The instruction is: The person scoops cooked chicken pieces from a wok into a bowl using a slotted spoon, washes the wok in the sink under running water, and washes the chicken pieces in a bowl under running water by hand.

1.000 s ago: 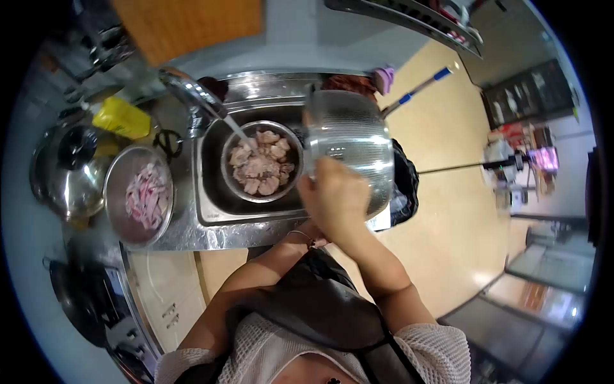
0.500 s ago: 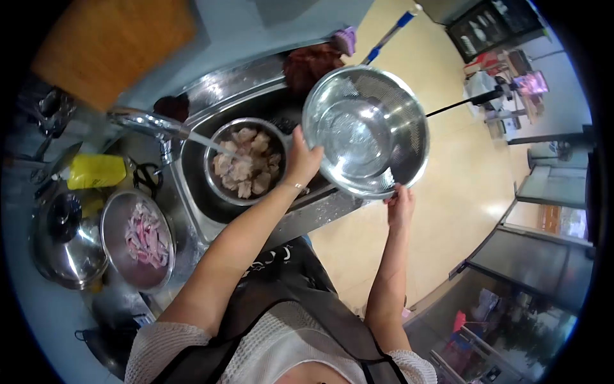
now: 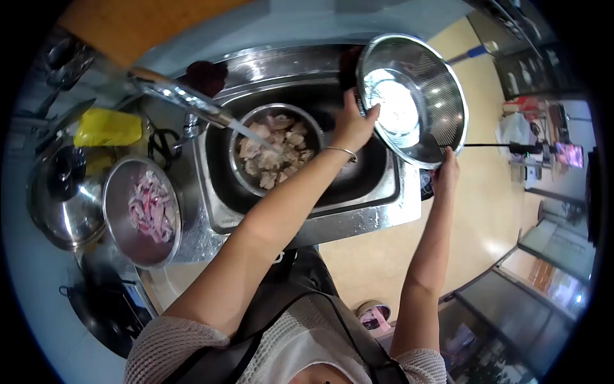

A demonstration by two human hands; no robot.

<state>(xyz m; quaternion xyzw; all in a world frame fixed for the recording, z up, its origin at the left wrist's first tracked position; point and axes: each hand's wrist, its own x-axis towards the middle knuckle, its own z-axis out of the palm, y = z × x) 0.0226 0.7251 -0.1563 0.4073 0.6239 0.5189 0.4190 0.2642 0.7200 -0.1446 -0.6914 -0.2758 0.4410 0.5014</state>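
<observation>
My left hand [image 3: 356, 125] clasped one edge, my right hand [image 3: 447, 171] another: I had the round, silvery, perforated metal colander [image 3: 435, 96] firmly gripped beside running water [image 3: 248, 130]!

The left hand [image 3: 357, 125] and right hand [image 3: 447, 171] grip a tilted metal colander [image 3: 419, 93] by its rim. Left of it, water [image 3: 245, 130] runs from the tap [image 3: 182, 98] onto meat pieces [image 3: 275, 152] in a bowl [image 3: 312, 128].

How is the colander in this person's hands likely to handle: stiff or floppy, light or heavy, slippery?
The colander is probably stiff: its metal rim looks unbent between the left hand and the right hand. It is likely light for its size, given the thin-looking wall full of small holes. Its smooth, shiny surface may be slippery if wet.
</observation>
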